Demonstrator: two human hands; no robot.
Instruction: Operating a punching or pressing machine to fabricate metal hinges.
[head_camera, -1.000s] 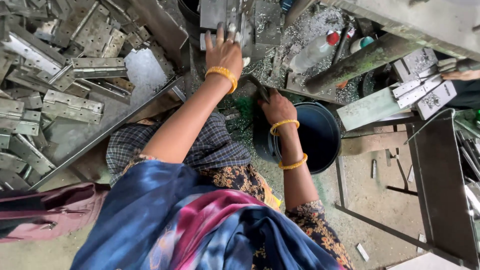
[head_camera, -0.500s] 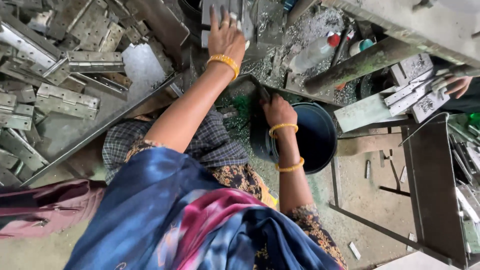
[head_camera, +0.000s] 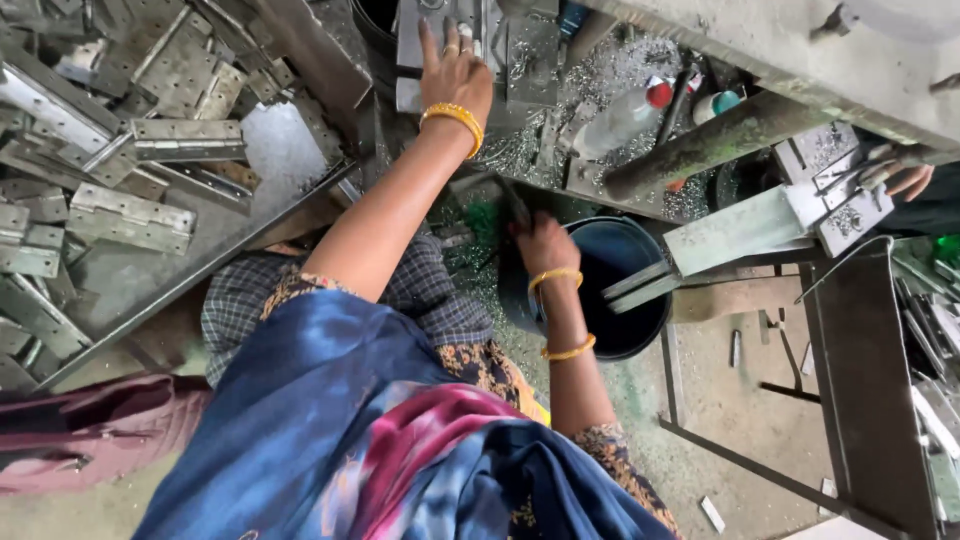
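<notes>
A heap of grey metal hinges (head_camera: 130, 215) fills the upper left of the frame, spread over a sloping steel tray (head_camera: 270, 160); by its size, most of the stock is not yet handled. At upper centre stands the press bed (head_camera: 560, 110), littered with metal shavings, a plastic bottle (head_camera: 625, 115) lying on it. Below it, at centre right, is a dark bucket (head_camera: 640, 300) with grey strips jutting over its rim; whether it holds finished pieces cannot be told.

The left hand (head_camera: 455, 70) lies flat, fingers spread, on a metal plate (head_camera: 420, 50) at the top edge of the frame, pressing rather than gripping it. The right hand (head_camera: 545, 245), blurred, is clenched near the bucket's left rim around what looks like a thin dark handle (head_camera: 515, 205); its exact hold cannot be told. One piece seems to be at the press, between loading and working. At far right another person's hand (head_camera: 910, 180) rests by a second bench.
</notes>
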